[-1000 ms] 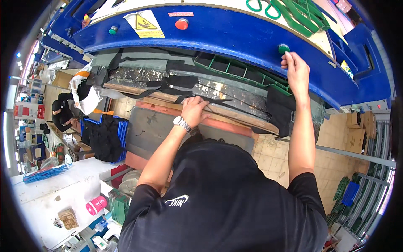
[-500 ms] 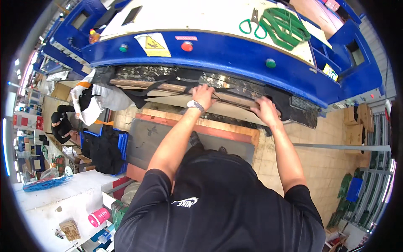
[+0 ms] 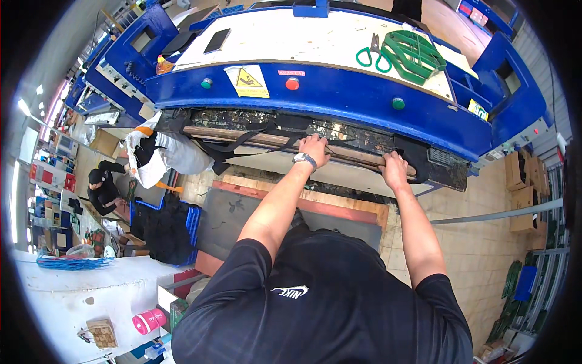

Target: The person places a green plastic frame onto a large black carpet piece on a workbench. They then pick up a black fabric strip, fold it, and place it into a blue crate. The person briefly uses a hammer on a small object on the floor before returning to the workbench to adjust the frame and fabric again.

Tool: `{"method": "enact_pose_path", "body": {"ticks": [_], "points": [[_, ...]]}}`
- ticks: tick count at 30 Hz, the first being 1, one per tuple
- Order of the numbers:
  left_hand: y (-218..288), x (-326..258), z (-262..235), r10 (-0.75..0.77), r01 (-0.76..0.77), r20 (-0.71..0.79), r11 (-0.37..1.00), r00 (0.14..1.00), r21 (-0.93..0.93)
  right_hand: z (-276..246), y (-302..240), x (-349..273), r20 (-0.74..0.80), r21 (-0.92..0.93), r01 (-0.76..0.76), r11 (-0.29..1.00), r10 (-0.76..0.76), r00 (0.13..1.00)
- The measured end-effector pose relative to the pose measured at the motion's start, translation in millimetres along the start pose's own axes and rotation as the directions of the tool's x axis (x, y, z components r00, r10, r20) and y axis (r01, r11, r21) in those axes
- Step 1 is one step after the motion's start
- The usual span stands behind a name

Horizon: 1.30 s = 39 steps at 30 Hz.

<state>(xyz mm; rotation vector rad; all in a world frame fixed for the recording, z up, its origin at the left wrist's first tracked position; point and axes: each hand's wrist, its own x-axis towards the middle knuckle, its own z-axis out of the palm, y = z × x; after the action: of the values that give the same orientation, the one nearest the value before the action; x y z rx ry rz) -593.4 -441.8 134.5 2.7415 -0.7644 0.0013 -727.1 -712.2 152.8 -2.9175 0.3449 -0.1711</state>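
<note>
My left hand (image 3: 313, 151) has its fingers curled over the front edge of a long, layered wooden board (image 3: 357, 156). Farther right along that edge, my right hand (image 3: 395, 170) also grips the board, fingers bent over its top. The board lies in the opening of a blue press machine (image 3: 339, 110), on a worn black bed. Black fabric strips (image 3: 267, 138) trail across the board to the left of my left hand. Both hands' fingertips are partly hidden.
On the machine's top are green-handled scissors (image 3: 374, 56), green cutting dies (image 3: 413, 56) and a black phone (image 3: 217, 40). A white sack (image 3: 167, 159) and a blue crate (image 3: 193, 224) with black fabric are at left. Another person (image 3: 103, 193) works beyond them. A grey bar (image 3: 503, 212) crosses at right.
The whole view has shifted, with the scene lower and more to the right. My right hand's fingers look more tightly curled on the board; my left hand stays at about the same spot.
</note>
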Motion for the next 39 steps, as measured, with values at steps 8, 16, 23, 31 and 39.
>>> {"method": "enact_pose_path", "body": {"ticks": [8, 16, 23, 31, 39], "points": [[-1, -12, -2, 0.022, -0.022, 0.003, 1.0, 1.0, 0.018, 1, -2, -5, 0.048, 0.003, 0.035, 0.999, -0.035, 0.998], [5, -81, -14, 0.119, -0.109, 0.096, 0.989, 0.988, -0.102, -31, 2, -49, 0.37, 0.15, 0.119, 0.982, -0.168, 0.914], [-38, -22, -30, -0.28, 0.107, -0.242, 0.829, 0.929, -0.549, -2, -10, 8, -0.177, 0.294, 0.512, 0.807, -0.48, 0.859], [-97, 9, -3, -0.47, 0.659, 0.475, 0.399, 0.744, -0.638, 45, -8, 27, -0.035, 0.233, 0.778, 0.583, -0.795, 0.606], [-93, -10, -23, -0.358, 0.696, 0.599, 0.426, 0.716, -0.578, -26, -2, 19, -0.141, 0.452, 0.75, 0.483, -0.792, 0.594]]}}
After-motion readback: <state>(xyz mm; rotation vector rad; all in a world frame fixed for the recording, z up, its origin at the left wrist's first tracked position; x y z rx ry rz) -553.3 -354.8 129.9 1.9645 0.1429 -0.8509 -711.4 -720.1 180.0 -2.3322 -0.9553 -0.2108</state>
